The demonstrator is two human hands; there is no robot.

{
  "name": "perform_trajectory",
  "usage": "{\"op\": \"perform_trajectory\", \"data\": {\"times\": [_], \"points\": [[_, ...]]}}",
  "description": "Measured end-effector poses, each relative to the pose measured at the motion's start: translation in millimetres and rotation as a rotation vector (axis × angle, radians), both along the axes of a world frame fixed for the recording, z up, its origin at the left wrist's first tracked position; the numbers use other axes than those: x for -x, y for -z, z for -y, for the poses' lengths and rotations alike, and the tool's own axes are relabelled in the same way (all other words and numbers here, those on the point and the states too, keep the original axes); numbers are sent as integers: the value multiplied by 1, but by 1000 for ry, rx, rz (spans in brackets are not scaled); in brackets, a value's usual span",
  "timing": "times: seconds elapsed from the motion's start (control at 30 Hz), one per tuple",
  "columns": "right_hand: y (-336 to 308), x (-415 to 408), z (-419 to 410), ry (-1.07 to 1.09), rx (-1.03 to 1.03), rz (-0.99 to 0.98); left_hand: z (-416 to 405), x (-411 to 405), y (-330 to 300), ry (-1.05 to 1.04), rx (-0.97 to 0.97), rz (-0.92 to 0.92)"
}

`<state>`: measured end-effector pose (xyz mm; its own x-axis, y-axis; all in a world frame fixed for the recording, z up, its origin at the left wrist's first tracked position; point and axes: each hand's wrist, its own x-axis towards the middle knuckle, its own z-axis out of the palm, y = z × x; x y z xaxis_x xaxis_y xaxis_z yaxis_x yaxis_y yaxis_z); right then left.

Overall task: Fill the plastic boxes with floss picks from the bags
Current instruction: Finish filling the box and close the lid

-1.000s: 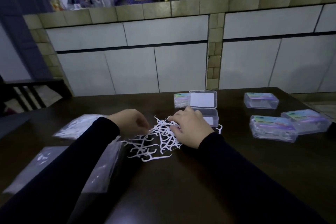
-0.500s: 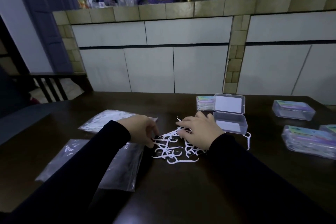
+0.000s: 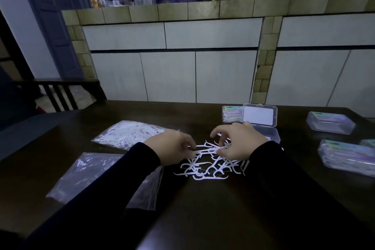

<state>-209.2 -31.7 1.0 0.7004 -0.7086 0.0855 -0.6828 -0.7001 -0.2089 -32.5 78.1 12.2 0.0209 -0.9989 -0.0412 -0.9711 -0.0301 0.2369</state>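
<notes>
A loose pile of white floss picks (image 3: 205, 168) lies on the dark table (image 3: 203, 209) in front of me. My left hand (image 3: 172, 148) pinches picks at the pile's left edge. My right hand (image 3: 237, 144) hovers over the pile's far right side with curled fingers gripping some picks. Just behind my right hand stands an open clear plastic box (image 3: 263, 128), its lid up. A full bag of floss picks (image 3: 127, 133) lies to the left. An empty-looking clear bag (image 3: 85, 174) lies nearer me, partly under my left sleeve.
Closed, filled boxes sit at the right: one far (image 3: 330, 123), a pair near the edge (image 3: 349, 156). Another filled box (image 3: 232, 113) stands behind the open one. A tiled counter wall rises behind the table; a dark chair (image 3: 56, 91) stands at far left.
The view has swung left, so everything sits further right in frame. Both hands stayed at the pile; my right hand lifted slightly and curled its fingers around picks.
</notes>
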Motion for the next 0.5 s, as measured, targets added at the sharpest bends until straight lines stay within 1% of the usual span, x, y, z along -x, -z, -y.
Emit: {"op": "perform_trajectory", "data": {"times": [0.07,0.1,0.17,0.23,0.37,0.43,0.5], "points": [[-3,3,-1,22,-6,-7,-3,1,-4,31,-88,-42],[-4,4,-1,33,6,-26,-4,2,-4,33,-134,-40],[-4,4,-4,48,27,-93,-4,2,-1,48,-166,-1],[-2,3,-5,52,30,-114,-2,2,5,50,-169,9],[-2,4,-4,54,45,-77,4,6,9,2,-137,-49],[-6,6,-4,75,43,-89,6,7,9,1,-88,-36],[-8,7,-4,107,99,-120,7,9,9,6,-53,3]]}}
